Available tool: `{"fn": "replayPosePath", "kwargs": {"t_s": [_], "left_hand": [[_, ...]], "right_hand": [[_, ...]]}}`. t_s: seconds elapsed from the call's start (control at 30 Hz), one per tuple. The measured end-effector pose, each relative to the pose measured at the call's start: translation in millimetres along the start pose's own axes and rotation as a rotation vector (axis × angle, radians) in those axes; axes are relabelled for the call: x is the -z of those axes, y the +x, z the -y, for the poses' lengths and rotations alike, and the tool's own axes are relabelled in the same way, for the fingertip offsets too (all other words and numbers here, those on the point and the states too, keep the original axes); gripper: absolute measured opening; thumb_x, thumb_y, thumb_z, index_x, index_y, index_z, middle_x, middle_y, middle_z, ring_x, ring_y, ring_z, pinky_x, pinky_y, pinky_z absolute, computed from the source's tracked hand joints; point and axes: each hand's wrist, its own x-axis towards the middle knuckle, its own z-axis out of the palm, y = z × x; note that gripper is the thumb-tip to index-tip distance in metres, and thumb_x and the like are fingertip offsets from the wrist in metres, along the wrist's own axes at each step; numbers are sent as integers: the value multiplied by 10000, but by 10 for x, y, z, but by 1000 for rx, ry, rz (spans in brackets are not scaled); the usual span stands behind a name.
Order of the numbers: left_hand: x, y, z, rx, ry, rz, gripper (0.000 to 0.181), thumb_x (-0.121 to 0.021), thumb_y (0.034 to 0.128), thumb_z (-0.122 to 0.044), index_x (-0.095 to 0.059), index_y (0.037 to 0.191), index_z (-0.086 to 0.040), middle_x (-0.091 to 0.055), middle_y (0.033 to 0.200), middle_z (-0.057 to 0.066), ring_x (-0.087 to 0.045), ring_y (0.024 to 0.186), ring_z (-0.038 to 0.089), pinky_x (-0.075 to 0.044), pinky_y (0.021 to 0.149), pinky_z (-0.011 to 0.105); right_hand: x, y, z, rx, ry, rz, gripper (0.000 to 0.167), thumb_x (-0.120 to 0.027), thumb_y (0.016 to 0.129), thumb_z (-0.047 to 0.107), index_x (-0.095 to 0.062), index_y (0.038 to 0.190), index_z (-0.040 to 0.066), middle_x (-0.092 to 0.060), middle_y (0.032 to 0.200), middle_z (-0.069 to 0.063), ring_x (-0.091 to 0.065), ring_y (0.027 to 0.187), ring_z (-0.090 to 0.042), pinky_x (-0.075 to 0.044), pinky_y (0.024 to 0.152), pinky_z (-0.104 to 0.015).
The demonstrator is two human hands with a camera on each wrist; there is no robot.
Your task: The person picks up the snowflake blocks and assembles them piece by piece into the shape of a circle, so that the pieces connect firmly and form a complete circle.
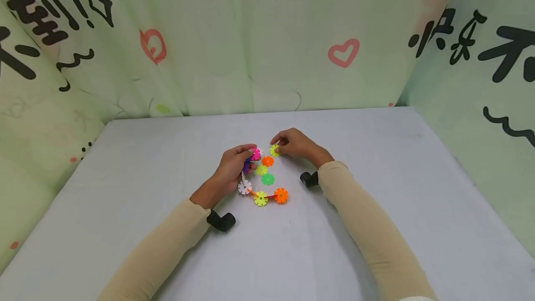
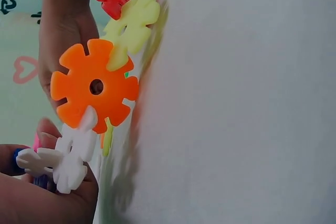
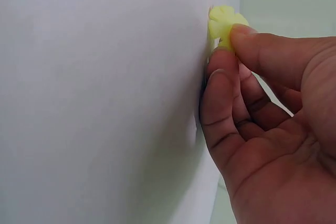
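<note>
A chain of joined notched discs curves over the white table, with a white disc [image 1: 244, 187], a yellow disc [image 1: 261, 198] and an orange disc [image 1: 281, 195] along its near part. At its far left part, the left hand [image 1: 231, 166] grips the chain by a pink disc [image 1: 256, 153] and blue pieces [image 1: 246, 166]. Thumb and fingers of the right hand [image 1: 296, 144] pinch a yellow disc [image 1: 274, 150], also seen in the right wrist view as a yellow disc [image 3: 223, 23]. White discs [image 2: 73, 153] of the chain show by the left hand [image 2: 47, 192] in the left wrist view.
Between the hands lie a loose-looking orange disc [image 1: 268, 161], a small yellow disc [image 1: 261, 170] and a green disc [image 1: 268, 179]. Patterned pale green curtains [image 1: 251, 36] stand behind and beside the white table [image 1: 376, 152]. Each wrist carries a black device.
</note>
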Motion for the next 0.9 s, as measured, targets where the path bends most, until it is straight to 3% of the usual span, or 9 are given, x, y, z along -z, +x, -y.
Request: {"fn": "replayPosePath", "kwargs": {"t_s": [0.27, 0.53, 0.9], "left_hand": [[-45, 20, 12, 9, -14, 9, 312, -495, 1034, -207, -559, 1324, -112, -588, 1087, 90, -571, 732, 167, -474, 669, 218], [-106, 21, -6, 13, -13, 25, 317, -481, 1039, -204, -555, 1330, -103, -593, 1076, 95, -558, 724, 164, -489, 664, 212], [-126, 25, -10, 1, -14, 45, 343, -473, 1041, -189, -542, 1352, -63, -583, 1032, 86, -542, 697, 148, -483, 643, 205]], "right_hand": [[47, -118, -35, -23, 34, -31, 158, -643, 911, 77, -685, 1056, 29, -661, 950, -73, -565, 823, -204, -488, 733, -282], [46, -209, 12, 37, 118, -49, 131, -661, 926, 100, -640, 1022, 14, -662, 899, -98, -608, 762, -218, -512, 698, -313], [17, -272, 28, 97, 245, -55, 129, -665, 926, 92, -621, 1015, 11, -665, 923, -169, -623, 808, -327, -534, 745, -402]]}}
